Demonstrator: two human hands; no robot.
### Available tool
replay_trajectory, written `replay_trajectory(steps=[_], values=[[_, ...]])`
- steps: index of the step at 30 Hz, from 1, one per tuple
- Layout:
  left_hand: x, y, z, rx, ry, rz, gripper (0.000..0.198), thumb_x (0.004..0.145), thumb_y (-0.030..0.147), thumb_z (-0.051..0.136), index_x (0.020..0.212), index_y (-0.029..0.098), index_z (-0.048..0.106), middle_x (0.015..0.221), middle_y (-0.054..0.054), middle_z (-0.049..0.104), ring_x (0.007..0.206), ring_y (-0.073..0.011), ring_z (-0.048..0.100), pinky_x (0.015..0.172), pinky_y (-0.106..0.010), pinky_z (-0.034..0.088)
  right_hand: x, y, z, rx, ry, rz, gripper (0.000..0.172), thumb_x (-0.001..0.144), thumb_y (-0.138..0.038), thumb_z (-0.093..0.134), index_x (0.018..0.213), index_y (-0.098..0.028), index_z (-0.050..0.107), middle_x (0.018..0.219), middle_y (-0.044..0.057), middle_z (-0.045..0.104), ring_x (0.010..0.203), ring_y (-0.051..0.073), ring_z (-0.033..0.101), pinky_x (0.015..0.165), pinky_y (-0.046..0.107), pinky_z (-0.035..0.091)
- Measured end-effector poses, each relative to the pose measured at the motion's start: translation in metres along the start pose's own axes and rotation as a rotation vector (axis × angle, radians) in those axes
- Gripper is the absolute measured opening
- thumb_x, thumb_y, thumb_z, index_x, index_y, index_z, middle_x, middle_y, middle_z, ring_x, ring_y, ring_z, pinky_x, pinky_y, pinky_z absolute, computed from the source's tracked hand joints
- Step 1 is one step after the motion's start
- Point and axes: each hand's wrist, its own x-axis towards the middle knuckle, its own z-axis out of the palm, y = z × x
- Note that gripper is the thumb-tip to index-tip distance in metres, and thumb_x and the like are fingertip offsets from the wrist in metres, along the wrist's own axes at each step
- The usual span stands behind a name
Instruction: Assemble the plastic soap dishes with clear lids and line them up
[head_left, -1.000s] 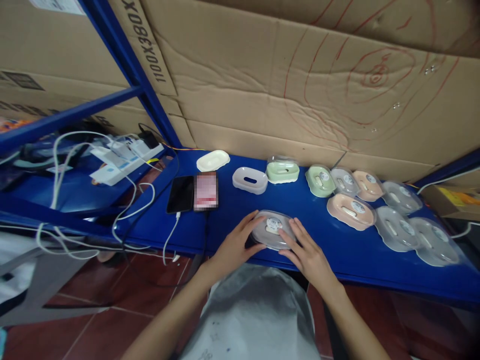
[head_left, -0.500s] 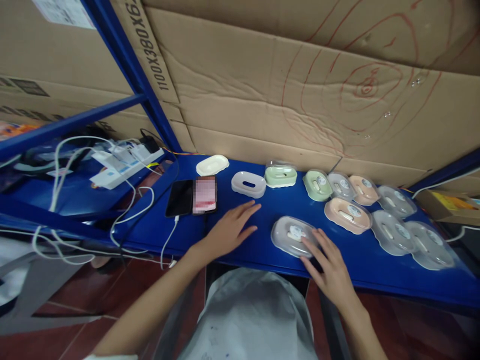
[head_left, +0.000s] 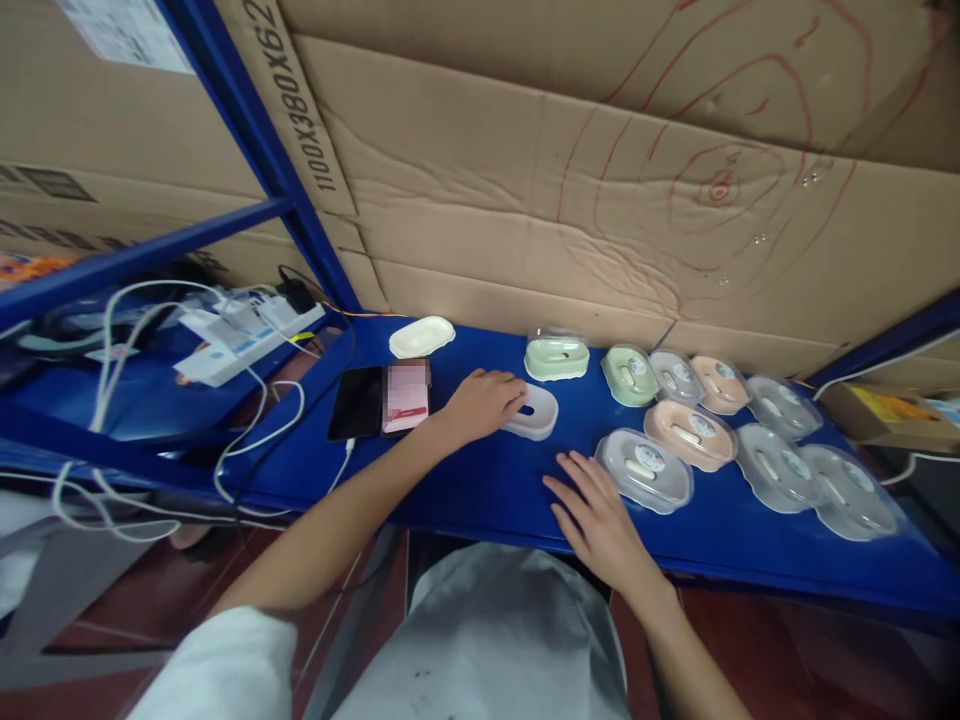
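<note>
My left hand (head_left: 487, 403) has its fingers closed over the left end of a pale grey oval soap dish (head_left: 541, 415) with a slot in its middle, resting on the blue table. The hand covers part of the dish. Lower and to the right, my right hand (head_left: 592, 505) is open, fingers spread low over the tabletop. Close beside its fingertips lies a grey soap dish with a clear lid and a round label (head_left: 646, 470). Behind stands a green soap dish with its clear lid tipped up at the back (head_left: 556, 357).
More lidded soap dishes, including a peach one (head_left: 691, 434), fill the right side. At the back left lie a cream oval piece (head_left: 421, 337), a black phone (head_left: 355, 403) and a lit phone (head_left: 406, 395). A power strip (head_left: 251, 343) and white cables sit further left.
My left hand has moved onto the pale grey dish, which now lies nearer and further right. The lidded grey dish has shifted right, and my right hand has come off it, leftward.
</note>
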Motion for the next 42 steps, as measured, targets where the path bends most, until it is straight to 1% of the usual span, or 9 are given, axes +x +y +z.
replay_trajectory(steps=[7,11,16,20,25,30,34,38,42], values=[[0.086,-0.006,0.000,-0.044,0.073,-0.118,0.034,0.107,0.033,0.057,0.137,0.018,0.063,0.136,-0.015,0.067,0.127,-0.0291,0.065,0.105,-0.038,0.050,0.004,-0.001,0.010,0.075,-0.037,0.088,0.041,0.110,-0.029,0.053,0.149,-0.025,0.062,0.160,0.011,0.057,0.152,0.030,0.050,0.123,0.057,0.049],[0.104,-0.006,0.008,-0.077,0.057,-0.141,0.041,0.106,0.038,0.060,0.142,0.019,0.059,0.139,-0.016,0.063,0.130,-0.0319,0.063,0.108,-0.042,0.048,0.003,-0.002,0.008,0.094,-0.041,0.109,0.038,0.110,-0.029,0.053,0.145,-0.024,0.066,0.154,0.012,0.062,0.145,0.030,0.057,0.120,0.056,0.052],[0.102,-0.006,0.015,-0.156,0.013,-0.159,0.053,0.099,0.051,0.068,0.141,0.020,0.058,0.140,-0.017,0.061,0.125,-0.0336,0.066,0.103,-0.044,0.053,0.006,-0.002,0.007,0.099,-0.061,0.115,0.036,0.110,-0.030,0.052,0.142,-0.023,0.067,0.152,0.012,0.063,0.143,0.030,0.059,0.119,0.057,0.052],[0.097,-0.015,0.020,-0.229,-0.012,-0.155,0.045,0.098,0.043,0.070,0.135,0.021,0.057,0.131,-0.012,0.069,0.114,-0.0278,0.071,0.096,-0.039,0.056,0.006,-0.001,0.007,0.114,-0.068,0.114,0.036,0.111,-0.030,0.051,0.142,-0.022,0.067,0.152,0.012,0.063,0.143,0.030,0.059,0.120,0.056,0.051],[0.082,-0.044,0.016,-0.245,0.031,-0.188,0.027,0.102,0.033,0.066,0.126,0.024,0.059,0.128,-0.008,0.074,0.108,-0.0237,0.073,0.097,-0.037,0.056,0.004,0.001,0.008,0.130,-0.070,0.117,0.036,0.110,-0.030,0.053,0.143,-0.024,0.066,0.154,0.011,0.062,0.145,0.029,0.057,0.120,0.055,0.051],[0.050,-0.085,0.004,-0.176,0.049,-0.276,0.030,0.097,0.030,0.074,0.122,0.021,0.060,0.127,-0.011,0.072,0.110,-0.0268,0.072,0.100,-0.040,0.055,0.004,0.001,0.009,0.140,-0.078,0.125,0.036,0.111,-0.030,0.052,0.144,-0.024,0.066,0.153,0.011,0.063,0.145,0.030,0.056,0.121,0.056,0.050],[0.026,-0.101,0.001,-0.107,0.022,-0.316,0.035,0.091,0.022,0.076,0.122,0.018,0.062,0.129,-0.015,0.067,0.112,-0.0307,0.071,0.101,-0.045,0.055,0.004,0.001,0.009,0.150,-0.069,0.128,0.036,0.111,-0.031,0.052,0.143,-0.024,0.066,0.153,0.011,0.063,0.145,0.030,0.057,0.120,0.057,0.051],[0.024,-0.086,-0.002,-0.089,0.018,-0.272,0.025,0.095,0.017,0.067,0.120,0.017,0.067,0.130,-0.015,0.067,0.121,-0.0311,0.068,0.106,-0.044,0.053,0.004,0.002,0.010,0.154,-0.064,0.133,0.036,0.110,-0.031,0.052,0.142,-0.025,0.067,0.152,0.011,0.063,0.144,0.030,0.058,0.119,0.057,0.052],[0.047,-0.042,-0.005,-0.120,0.034,-0.130,0.025,0.109,0.030,0.050,0.122,0.021,0.070,0.133,-0.010,0.069,0.127,-0.0272,0.065,0.111,-0.042,0.051,0.004,0.003,0.010,0.149,-0.069,0.127,0.036,0.110,-0.031,0.052,0.142,-0.025,0.067,0.152,0.011,0.063,0.144,0.030,0.058,0.119,0.057,0.052]])
